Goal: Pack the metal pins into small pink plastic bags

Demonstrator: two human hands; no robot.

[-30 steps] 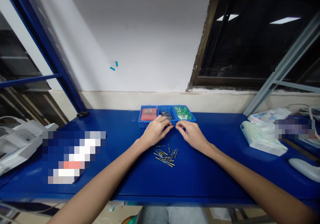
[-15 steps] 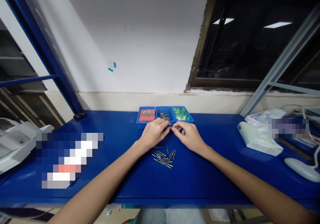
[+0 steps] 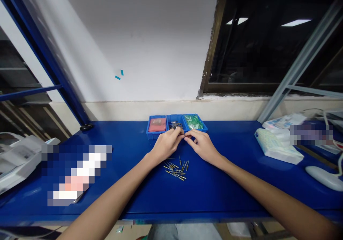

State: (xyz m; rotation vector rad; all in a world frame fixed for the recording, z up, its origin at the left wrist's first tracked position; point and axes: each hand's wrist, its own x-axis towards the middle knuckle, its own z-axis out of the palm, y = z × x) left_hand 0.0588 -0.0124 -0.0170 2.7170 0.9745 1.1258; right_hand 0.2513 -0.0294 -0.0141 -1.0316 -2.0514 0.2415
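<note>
Fingertips nearly meeting, anything in their grip impossible to make out, a left hand [image 3: 166, 144] and right hand [image 3: 202, 144] work just before the middle blue bin [image 3: 175, 118], where a dipping wrist could scatter the loose blind rivets [image 3: 172, 167] farther out on the desk [image 3: 214, 190].

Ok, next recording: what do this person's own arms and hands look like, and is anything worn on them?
The left hand and right hand are ungloved, with slender fingers. Both forearms are bare as far as they show: no sleeves, watch, bracelet or cables. No ring or marking can be made out.
</note>
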